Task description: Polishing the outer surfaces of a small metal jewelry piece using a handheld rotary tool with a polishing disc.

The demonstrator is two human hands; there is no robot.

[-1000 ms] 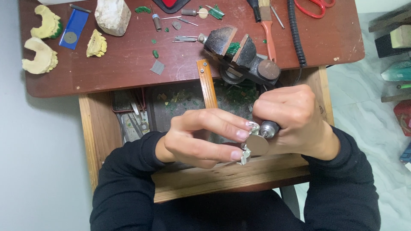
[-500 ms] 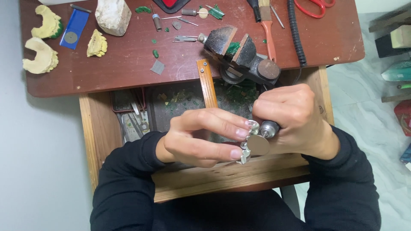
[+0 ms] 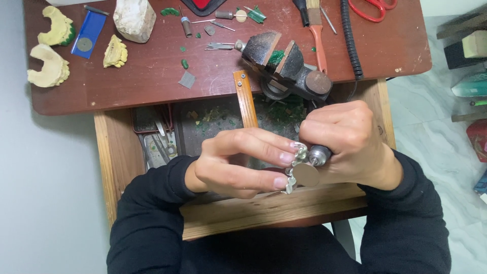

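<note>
Your left hand [image 3: 238, 165], at the centre of the frame, is closed in a pinch: fingertips [image 3: 285, 157] and thumb grip a small silvery casting [image 3: 293, 167] by its edges. Your right hand [image 3: 347, 142], just right of it, is wrapped tight around a rotary handpiece [image 3: 319, 153], whose tan disc [image 3: 306, 174] touches the casting's lower right side. The two hands nearly meet over the open wooden drawer [image 3: 109, 162], which holds green shavings and a few metal tools on its left. Above your hands, a black vise [image 3: 284, 66] sits at the front edge of the red-brown bench [image 3: 137, 81]. At the upper left of the frame lie yellow dental casts [image 3: 48, 68] and a blue card [image 3: 88, 34]; red scissors [image 3: 373, 7] lie at the upper right.
</note>
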